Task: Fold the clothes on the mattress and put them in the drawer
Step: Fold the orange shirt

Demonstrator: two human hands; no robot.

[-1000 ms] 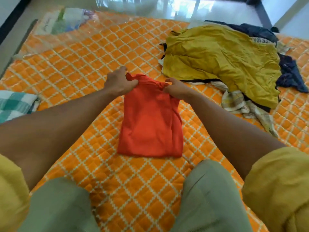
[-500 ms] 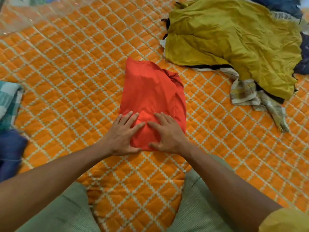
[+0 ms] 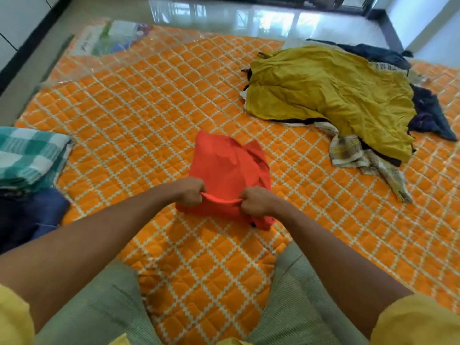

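A partly folded red garment [image 3: 224,165] lies in the middle of the orange quilted mattress [image 3: 149,100]. My left hand [image 3: 190,191] and my right hand [image 3: 256,201] each pinch its near edge and hold that edge lifted a little off the mattress. A heap of unfolded clothes sits at the right, topped by a mustard-yellow garment [image 3: 331,93], with dark blue cloth [image 3: 428,113] and a pale checked cloth [image 3: 353,153] sticking out from under it. No drawer is in view.
At the left edge lies a folded teal checked cloth [image 3: 27,155] with dark blue folded cloth [image 3: 29,212] nearer to me. A clear plastic wrapper [image 3: 112,38] rests at the far left corner. Glossy floor [image 3: 249,18] lies beyond. My knees [image 3: 311,307] rest on the mattress.
My hands left the garment's far end, pressed flat on its near end, and now grip and raise the near edge. The camera view tilted down, then back up.
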